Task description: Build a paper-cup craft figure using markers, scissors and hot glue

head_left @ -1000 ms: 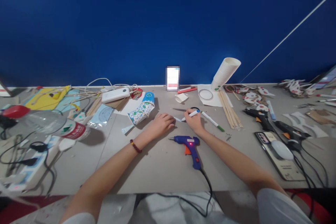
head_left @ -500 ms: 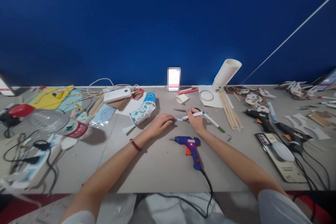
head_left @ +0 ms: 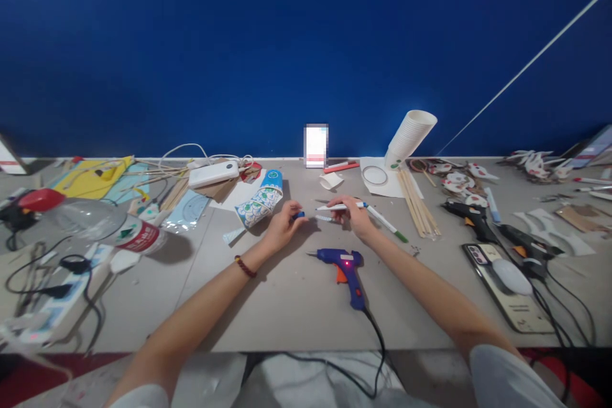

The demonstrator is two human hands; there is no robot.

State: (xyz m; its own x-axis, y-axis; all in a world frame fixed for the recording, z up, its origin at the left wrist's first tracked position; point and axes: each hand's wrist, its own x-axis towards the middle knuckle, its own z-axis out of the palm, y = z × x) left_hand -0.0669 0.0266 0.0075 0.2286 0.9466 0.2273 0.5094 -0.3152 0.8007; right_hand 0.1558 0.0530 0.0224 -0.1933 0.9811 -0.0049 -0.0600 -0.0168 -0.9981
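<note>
Now our left hand (head_left: 285, 224) curls its thumb and fingers around a blue cap (head_left: 299, 215). Our right hand (head_left: 356, 218) pinches the white pen (head_left: 338, 207), tip toward the cap, near the patterned strip (head_left: 324, 218) on the table (head_left: 277, 309). We should keep that tip up so nothing smudges.

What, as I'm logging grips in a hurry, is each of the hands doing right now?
Left hand: closed on a small blue piece, probably a cap.
Right hand: closed on a white marker.
</note>
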